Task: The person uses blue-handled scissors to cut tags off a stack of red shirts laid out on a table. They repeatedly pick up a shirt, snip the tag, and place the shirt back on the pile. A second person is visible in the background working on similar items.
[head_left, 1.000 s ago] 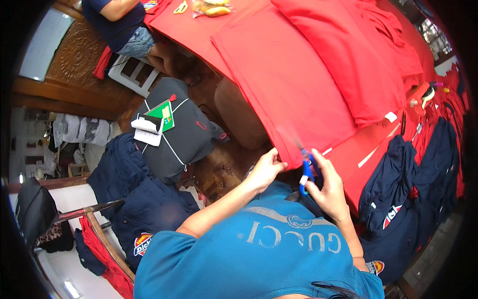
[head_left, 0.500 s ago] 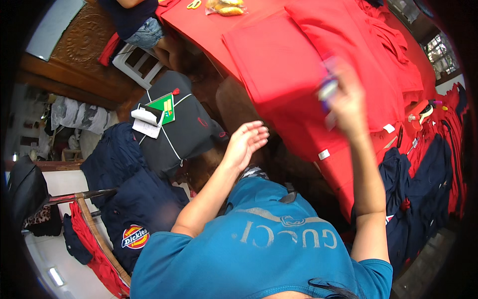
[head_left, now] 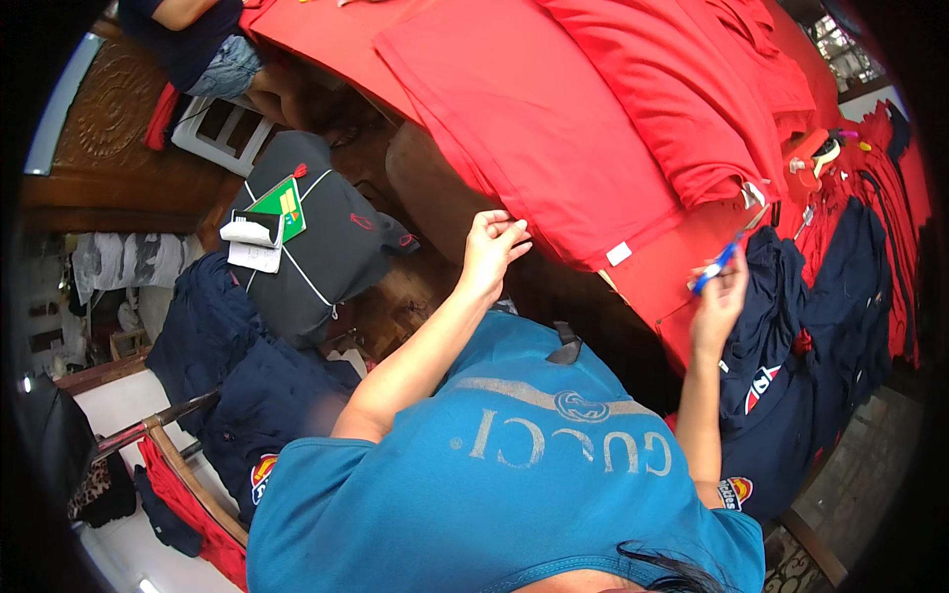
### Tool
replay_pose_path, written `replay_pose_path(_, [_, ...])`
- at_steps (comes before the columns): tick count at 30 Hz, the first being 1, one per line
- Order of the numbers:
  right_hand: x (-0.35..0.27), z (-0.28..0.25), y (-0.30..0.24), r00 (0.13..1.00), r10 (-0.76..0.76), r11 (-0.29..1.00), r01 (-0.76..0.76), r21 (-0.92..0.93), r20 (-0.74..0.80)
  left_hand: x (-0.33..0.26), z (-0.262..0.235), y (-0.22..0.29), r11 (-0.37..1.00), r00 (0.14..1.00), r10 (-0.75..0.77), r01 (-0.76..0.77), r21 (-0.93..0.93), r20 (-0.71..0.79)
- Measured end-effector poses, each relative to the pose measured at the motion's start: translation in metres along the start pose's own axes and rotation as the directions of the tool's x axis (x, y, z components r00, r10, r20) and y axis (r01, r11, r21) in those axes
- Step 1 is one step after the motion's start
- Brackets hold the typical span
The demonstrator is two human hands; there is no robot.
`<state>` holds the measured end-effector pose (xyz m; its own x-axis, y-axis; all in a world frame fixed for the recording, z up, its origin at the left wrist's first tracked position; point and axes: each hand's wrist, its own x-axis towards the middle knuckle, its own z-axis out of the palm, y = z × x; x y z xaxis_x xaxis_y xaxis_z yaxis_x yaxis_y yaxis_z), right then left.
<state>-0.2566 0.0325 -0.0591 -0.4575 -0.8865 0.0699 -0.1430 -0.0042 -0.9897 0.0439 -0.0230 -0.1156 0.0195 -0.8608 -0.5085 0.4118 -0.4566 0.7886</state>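
My right hand [head_left: 720, 296] is closed around blue-handled scissors [head_left: 714, 274], whose blades point up and away past the near edge of the red table. The fingers of my left hand [head_left: 494, 252] are pinched together at the near left edge of a folded red garment [head_left: 534, 128]. Whether they grip its edge or something small, such as a thread, I cannot make out. A white tag [head_left: 619, 254] shows at the garment's near corner. To its right another red garment [head_left: 662, 89] lies on the same table.
A dark tied bundle [head_left: 306, 247] with a green booklet [head_left: 287, 208] stands left of the table. Navy garments [head_left: 237, 356] lie at left, and more navy clothes [head_left: 840, 326] hang at right. Another person [head_left: 188, 40] is at the far left, near a white plastic stool [head_left: 222, 133].
My right hand has come back from over the red cloth to the table's near right edge. My left hand has moved slightly up and its fingers have closed. The view has shifted.
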Motion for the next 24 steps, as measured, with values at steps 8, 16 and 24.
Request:
replay_pose_path(8, [-0.079, 0.045, -0.009, 0.829, 0.294, 0.933, -0.356, 0.043, 0.475, -0.004, 0.004, -0.007, 0.977, 0.995, -0.048, 0.027, 0.213, 0.093])
replay_pose_path(16, [-0.081, 0.043, -0.030, 0.722, 0.392, 0.887, -0.460, -0.028, 0.571, -0.034, 0.019, 0.005, 0.935, 0.943, -0.118, 0.000, 0.355, 0.311])
replay_pose_path(24, [-0.084, 0.031, -0.046, 0.806, -0.005, 0.921, 0.234, -0.311, 0.592, -0.042, 0.032, 0.040, 0.989, 0.948, 0.123, -0.142, 0.047, 0.292])
